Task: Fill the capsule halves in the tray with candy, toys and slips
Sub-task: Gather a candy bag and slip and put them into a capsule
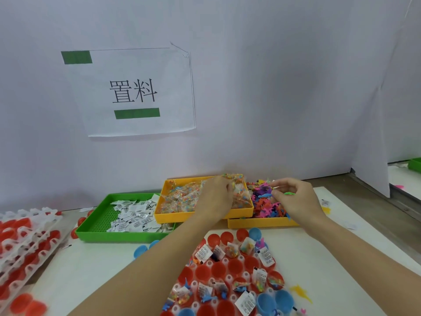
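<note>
A white tray (224,262) of red and blue capsule halves lies at the bottom centre; several halves hold candy packets, toys and slips, others are bare. My left hand (216,198) reaches into the yellow candy tray (196,216) and grips clear packets of coloured candy (237,185). My right hand (293,197) hovers over the yellow toy tray (259,222) and pinches small plastic toys, a green one (288,193) at its fingertips. White slips (134,215) fill the green tray (95,226) on the left.
Stacked white trays of red halves (25,245) sit at the far left. Loose blue halves (142,249) lie beside my left forearm, and a yellow toy (300,291) lies on the table right of the capsule tray. A white partition with a paper sign (134,92) stands close behind.
</note>
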